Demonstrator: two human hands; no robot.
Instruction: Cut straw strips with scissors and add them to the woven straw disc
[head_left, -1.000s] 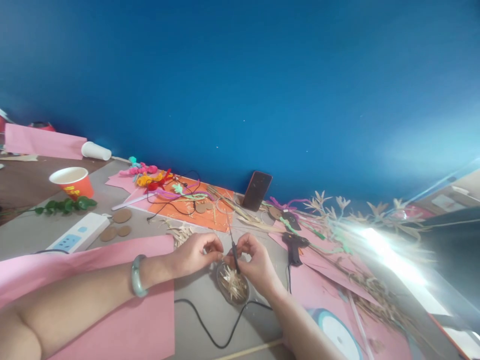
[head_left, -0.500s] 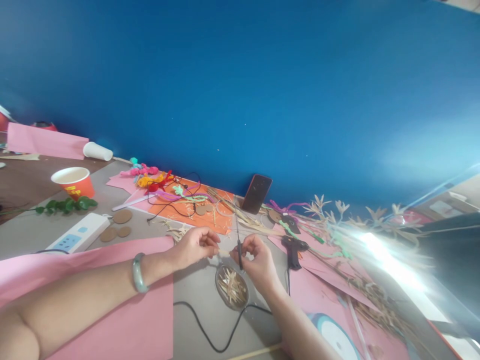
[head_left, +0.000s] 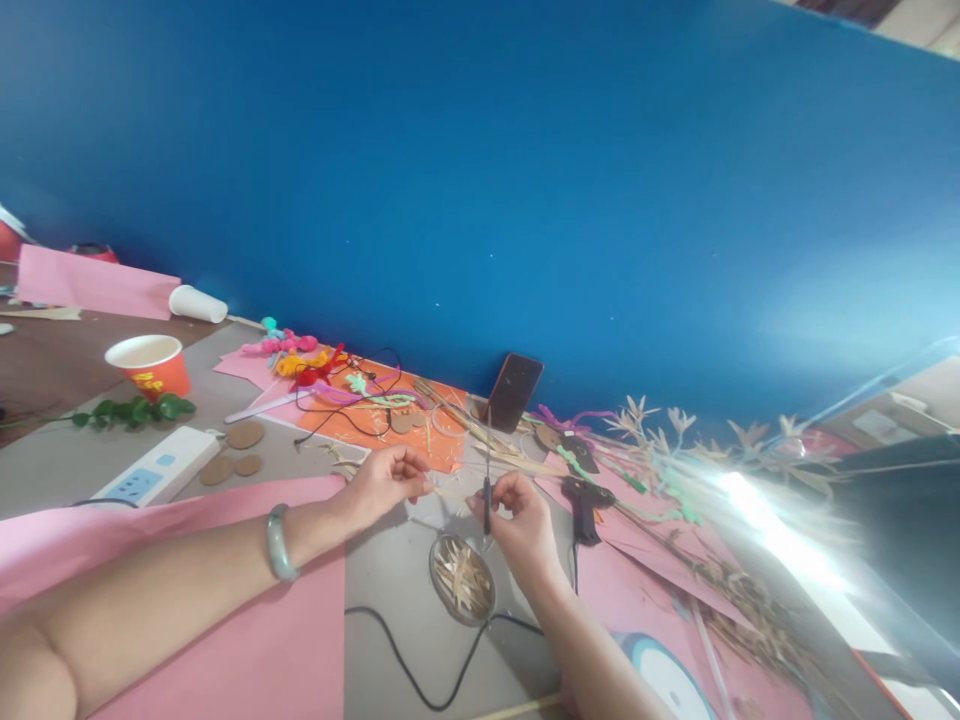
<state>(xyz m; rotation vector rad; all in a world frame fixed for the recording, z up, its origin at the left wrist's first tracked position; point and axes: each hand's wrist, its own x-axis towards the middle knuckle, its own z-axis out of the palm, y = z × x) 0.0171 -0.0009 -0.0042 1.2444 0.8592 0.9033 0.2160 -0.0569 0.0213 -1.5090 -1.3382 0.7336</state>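
Observation:
My left hand, a green bangle on its wrist, pinches one end of a thin pale straw strip. My right hand is closed on the other end and also grips a slim black-handled tool that stands upright. Both hands hover just above a small round dish filled with short straw pieces. A black cable curls on the table below the dish.
A black glue gun lies right of my right hand, a dark phone leans on the blue wall. Pink paper, an orange sheet with pipe cleaners, a power strip, a red cup and dried stems surround the spot.
My hands have drawn slightly apart and lifted off the dish, stretching the straw strip between them. The black tool has turned more upright.

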